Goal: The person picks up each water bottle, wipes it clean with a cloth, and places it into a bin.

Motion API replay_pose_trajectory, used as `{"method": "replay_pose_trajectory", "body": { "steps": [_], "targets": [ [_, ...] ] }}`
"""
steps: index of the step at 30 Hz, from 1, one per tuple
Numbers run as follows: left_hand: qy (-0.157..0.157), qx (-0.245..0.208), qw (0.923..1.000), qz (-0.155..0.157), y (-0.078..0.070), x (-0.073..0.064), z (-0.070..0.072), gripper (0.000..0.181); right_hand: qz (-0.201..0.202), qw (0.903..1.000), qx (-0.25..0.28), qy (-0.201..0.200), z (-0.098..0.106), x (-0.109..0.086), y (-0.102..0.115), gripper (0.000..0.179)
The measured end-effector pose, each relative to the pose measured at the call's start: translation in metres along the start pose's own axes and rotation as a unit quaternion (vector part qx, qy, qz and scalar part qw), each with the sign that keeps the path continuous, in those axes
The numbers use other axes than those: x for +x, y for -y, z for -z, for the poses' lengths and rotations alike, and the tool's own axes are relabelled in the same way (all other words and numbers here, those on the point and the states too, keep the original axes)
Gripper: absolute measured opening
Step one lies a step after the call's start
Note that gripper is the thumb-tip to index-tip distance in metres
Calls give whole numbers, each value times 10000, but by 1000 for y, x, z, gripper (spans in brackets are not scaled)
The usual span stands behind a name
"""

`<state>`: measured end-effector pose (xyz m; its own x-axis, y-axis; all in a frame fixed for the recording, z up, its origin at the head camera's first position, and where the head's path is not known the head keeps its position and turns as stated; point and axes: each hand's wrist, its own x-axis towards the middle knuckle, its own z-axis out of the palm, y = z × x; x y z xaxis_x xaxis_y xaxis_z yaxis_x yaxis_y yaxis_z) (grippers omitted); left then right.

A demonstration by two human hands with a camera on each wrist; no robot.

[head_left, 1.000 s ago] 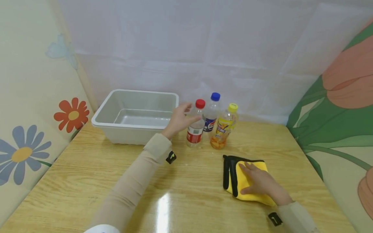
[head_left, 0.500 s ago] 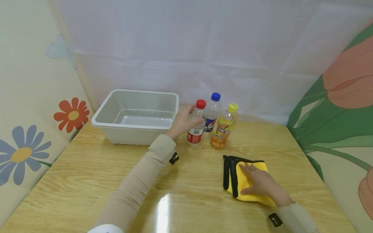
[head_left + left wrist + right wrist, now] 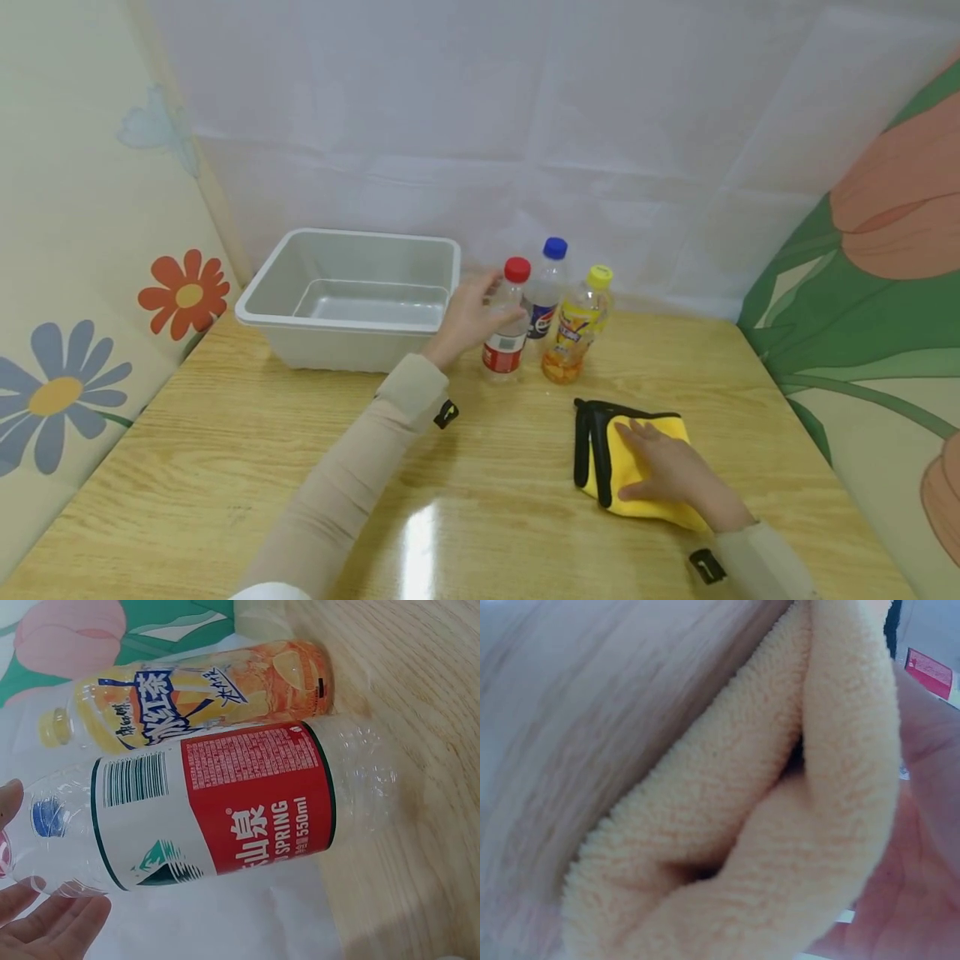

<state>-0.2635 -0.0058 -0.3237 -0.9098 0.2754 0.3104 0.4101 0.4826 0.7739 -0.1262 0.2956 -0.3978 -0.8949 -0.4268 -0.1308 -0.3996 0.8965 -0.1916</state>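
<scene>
A clear plastic water bottle (image 3: 503,352) with a red cap and a red-and-white label stands upright on the table. My left hand (image 3: 468,315) holds it round its upper part, thumb on the near side. In the left wrist view its fingers (image 3: 64,924) lie against the bottle below the cap. On the right, my right hand (image 3: 667,468) rests on a folded yellow towel (image 3: 622,450) with black edging, fingers spread loosely. The towel's thick fluffy folds (image 3: 840,795) fill much of the right wrist view and hide part of that hand.
A blue-capped cola bottle (image 3: 542,318) stands just behind the water bottle. Beside it is a yellow-capped iced tea bottle (image 3: 573,337). A grey plastic tub (image 3: 345,346) sits at the back left, near the left hand. A white sheet (image 3: 480,125) hangs behind the table.
My left hand has moved slightly right and in against the water bottle, which has shifted very slightly right. The right hand and towel have stayed put.
</scene>
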Motion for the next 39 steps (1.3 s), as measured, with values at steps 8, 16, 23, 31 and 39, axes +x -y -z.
{"method": "replay_pose_trajectory", "body": {
  "steps": [8,16,23,31,39],
  "targets": [
    [-19,-56,9995,-296,-7,-12,7,66,15,10000,-33,-59,1,0,0,88],
    [-18,-91,9972,-743,-10,-31,16,59,-16,10000,-16,-67,1,1,1,87],
    [-57,-93,9927,-1205,-14,-46,24,57,-6,10000,44,-12,1,0,1,87],
    [-4,6,9871,-1603,-13,-64,28,54,53,10000,17,0,1,-1,0,88],
    [76,9,9804,-1968,-14,-83,28,54,84,10000,-10,-29,-1,-3,0,88]
  ]
}}
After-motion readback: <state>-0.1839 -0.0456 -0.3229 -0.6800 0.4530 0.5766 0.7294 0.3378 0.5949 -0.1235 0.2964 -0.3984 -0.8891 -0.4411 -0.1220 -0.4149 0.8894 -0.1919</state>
